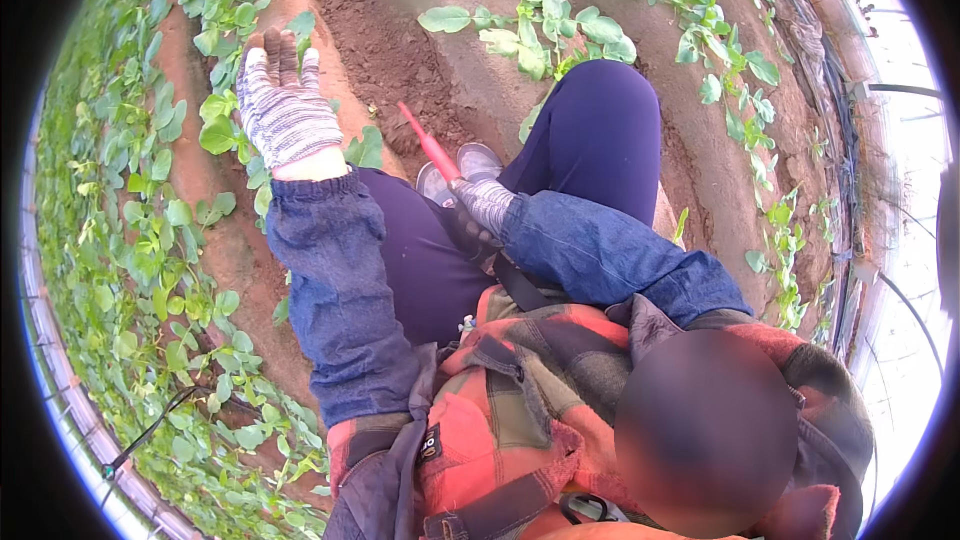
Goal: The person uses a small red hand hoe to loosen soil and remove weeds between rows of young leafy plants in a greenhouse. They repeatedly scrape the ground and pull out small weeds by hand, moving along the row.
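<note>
My left hand (289, 101), in a white-and-grey knit glove with brown-stained fingers, reaches out at the left beside low leafy plants (217, 133). Its fingers are apart, and I see nothing held in it. Close to my shins, my right hand (481, 206) wears a similar glove and grips a slim red tool (437, 152) with a narrow end. This end points forward and left over the reddish-brown soil furrow (367, 37). The part of the tool inside my right hand is hidden, so its exact kind is unclear.
My bent knees (600, 120) and grey shoes (480, 161) are between the rows. Leafy plants (536, 22) grow ahead, with another row (720, 37) to the right. Dense greenery (135, 262) covers the left. A pale translucent wall with dark cords (900, 90) runs along the right.
</note>
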`<action>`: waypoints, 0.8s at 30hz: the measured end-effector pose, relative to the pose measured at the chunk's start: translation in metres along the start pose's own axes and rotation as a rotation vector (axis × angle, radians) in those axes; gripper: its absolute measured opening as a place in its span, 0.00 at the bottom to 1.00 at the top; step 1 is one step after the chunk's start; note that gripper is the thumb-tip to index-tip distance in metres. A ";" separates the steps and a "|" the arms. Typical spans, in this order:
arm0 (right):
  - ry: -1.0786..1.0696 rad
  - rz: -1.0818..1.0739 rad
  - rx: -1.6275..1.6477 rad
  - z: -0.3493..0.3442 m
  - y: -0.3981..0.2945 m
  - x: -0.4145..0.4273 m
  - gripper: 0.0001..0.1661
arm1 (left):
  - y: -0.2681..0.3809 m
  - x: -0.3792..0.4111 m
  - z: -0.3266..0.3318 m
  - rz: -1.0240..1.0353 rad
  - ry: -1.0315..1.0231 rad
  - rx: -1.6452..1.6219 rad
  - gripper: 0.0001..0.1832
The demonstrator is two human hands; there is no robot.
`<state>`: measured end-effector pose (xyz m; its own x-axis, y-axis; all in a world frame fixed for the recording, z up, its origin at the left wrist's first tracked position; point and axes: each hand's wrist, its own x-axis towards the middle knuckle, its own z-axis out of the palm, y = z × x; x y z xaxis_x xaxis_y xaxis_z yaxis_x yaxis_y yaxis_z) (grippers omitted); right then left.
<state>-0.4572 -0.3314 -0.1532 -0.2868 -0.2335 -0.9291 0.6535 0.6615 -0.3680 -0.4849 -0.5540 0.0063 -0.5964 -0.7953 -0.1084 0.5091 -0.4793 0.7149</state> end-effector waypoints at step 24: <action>0.387 -0.298 -0.718 -0.024 0.064 0.026 0.20 | -0.008 -0.002 0.011 0.017 0.033 0.098 0.16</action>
<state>-0.4393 -0.2784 -0.2000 -0.6792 -0.2962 -0.6715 -0.0498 0.9315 -0.3604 -0.4949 -0.5443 0.0083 -0.5663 -0.8157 -0.1176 0.4549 -0.4284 0.7807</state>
